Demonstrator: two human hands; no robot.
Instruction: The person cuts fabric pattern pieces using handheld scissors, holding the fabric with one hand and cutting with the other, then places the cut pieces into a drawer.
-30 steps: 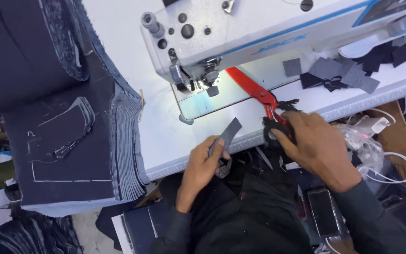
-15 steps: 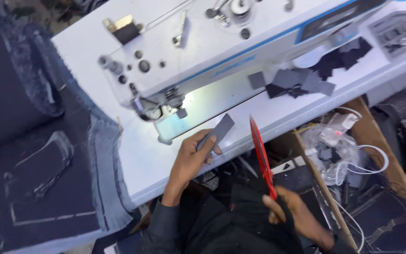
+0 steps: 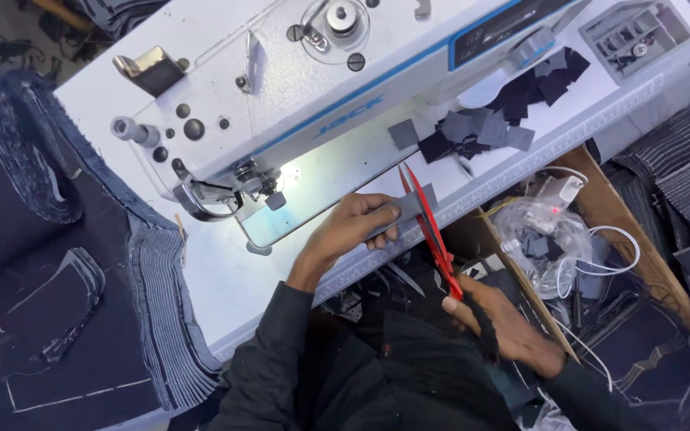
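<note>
Grey rectangular fabric strip (image 3: 410, 209), over the white table's front edge (image 3: 225, 279): my left hand (image 3: 353, 227) is pinching it taut while my right hand (image 3: 505, 327) is gripping red-bladed scissors (image 3: 431, 227) (blades parted across it).

Scene is evenly lit by soft daylight-like light from above, with one strong local source: the work lamp under the sewing machine (image 3: 337, 88) head throws a white glare patch on the needle plate (image 3: 313, 187), washing out detail there. The white sewing table (image 3: 225, 271) reads bright, while the stacked dark denim pieces (image 3: 49, 319) at its left edge lose detail in shade. Focus is fair overall; the red-handled scissors (image 3: 433, 231) show slight motion blur, and straight edges bow toward the frame corners.
</note>
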